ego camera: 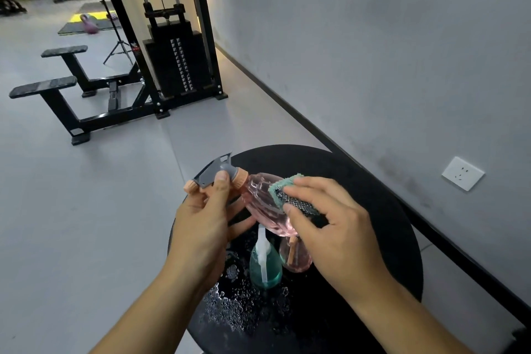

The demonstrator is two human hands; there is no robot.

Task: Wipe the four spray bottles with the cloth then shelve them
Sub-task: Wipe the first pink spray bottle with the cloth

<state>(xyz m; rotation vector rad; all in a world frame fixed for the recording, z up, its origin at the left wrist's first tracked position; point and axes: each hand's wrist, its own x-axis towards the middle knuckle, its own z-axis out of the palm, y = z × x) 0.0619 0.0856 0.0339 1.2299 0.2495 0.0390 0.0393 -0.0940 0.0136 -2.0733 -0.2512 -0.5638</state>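
Head view, lower centre of the frame: left hand (pixel 201 224) curled round the grey trigger head of a pink spray bottle (pixel 263 204), thumb pressed on the head near the peach collar, other fingers wrapped beneath the neck. Bottle held tilted, nozzle towards the upper left, clear pink body slanting down to the right, lifted above a round black table (pixel 373 181).

Just right of centre: right hand (pixel 339 227) pinching a teal cloth (pixel 290 195) between thumb and fingers, dark mesh side facing up, pressed flat against the pink body. Cloth touching the bottle at its upper flank.

Below the held bottle, standing upright on the table: a teal spray bottle (pixel 265 267) with a white pump head, and just beside it on the right a second pink bottle (pixel 297 258), partly hidden behind the right hand. Water droplets (pixel 230 302) scattered over the tabletop at lower centre.

Upper left of the frame: a black cable weight machine (pixel 175 63) with a low black bench frame (pixel 63 94) on the grey floor. Right edge, mid-height: a white wall socket (pixel 462 173) on the grey wall.
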